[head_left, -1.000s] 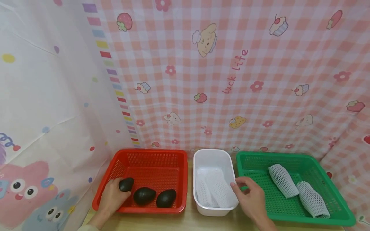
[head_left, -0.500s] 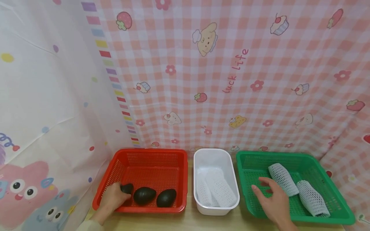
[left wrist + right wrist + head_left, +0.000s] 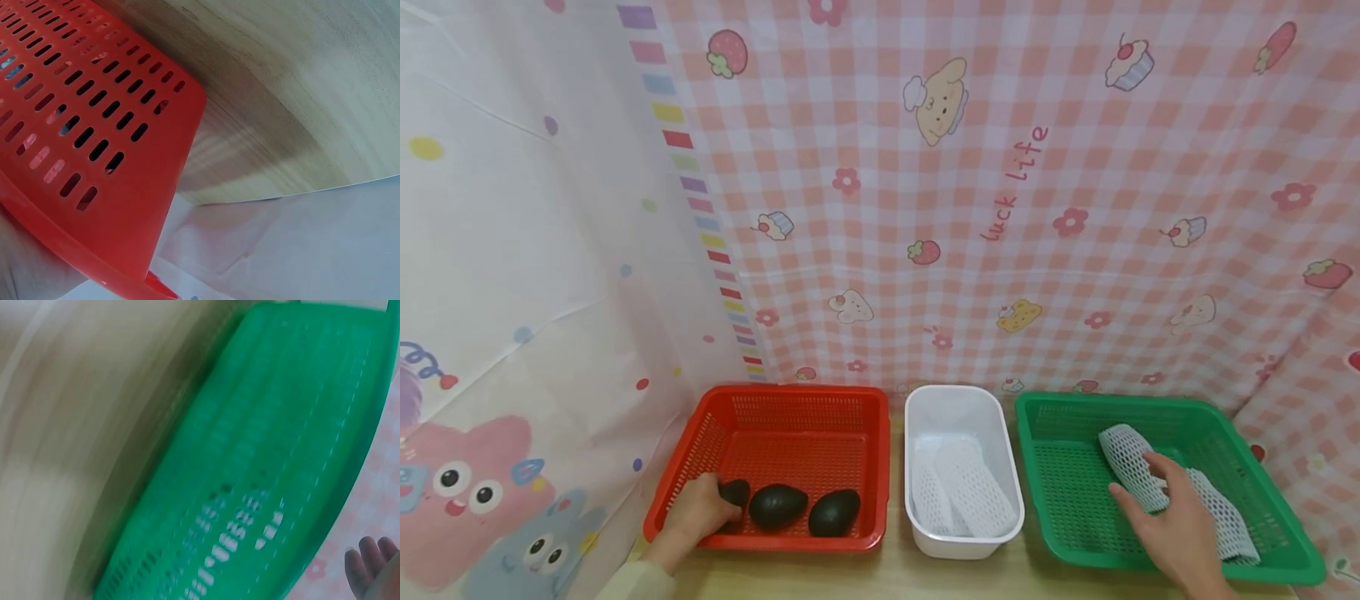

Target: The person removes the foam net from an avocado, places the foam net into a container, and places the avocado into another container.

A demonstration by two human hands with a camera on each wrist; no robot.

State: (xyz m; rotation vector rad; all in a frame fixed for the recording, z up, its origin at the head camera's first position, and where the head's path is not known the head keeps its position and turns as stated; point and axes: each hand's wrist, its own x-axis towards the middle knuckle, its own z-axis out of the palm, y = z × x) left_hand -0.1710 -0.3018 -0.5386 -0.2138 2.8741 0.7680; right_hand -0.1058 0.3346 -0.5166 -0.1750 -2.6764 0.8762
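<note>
Gripping the leftmost avocado (image 3: 739, 492) with the left hand (image 3: 695, 510), fingers and thumb curled about it, low inside the red plastic basket (image 3: 808, 454), just beside the middle avocado (image 3: 778, 507) and further from the right-hand avocado (image 3: 834, 513). Holding the right hand (image 3: 1183, 525) over the green plastic basket (image 3: 1067, 492), thumb and index finger wide apart, in front of the upper foam mesh sleeve (image 3: 1126, 462) and partly covering the lower foam mesh sleeve (image 3: 1228, 521). Cannot tell touching from hovering there, nor filled sleeves from hollow ones.

Probably at the picking-up step: secured on the left, not yet grasped on the right. Next, would seem to call for closing the right fingers gently round a sleeve, without crushing the foam, and for raising the avocado clear of the basket rim without rolling its neighbour.

Between the baskets, a white plastic bin (image 3: 964, 547) with more foam mesh sleeves (image 3: 976, 493) lying inside. Underneath, a pale wood-grain tabletop (image 3: 895, 575). Behind, a pink gingham cloth (image 3: 880, 133) printed with cupcakes, strawberries and "luck life"; to the left, a white cloth (image 3: 527, 242) with coloured dots and cartoon figures
</note>
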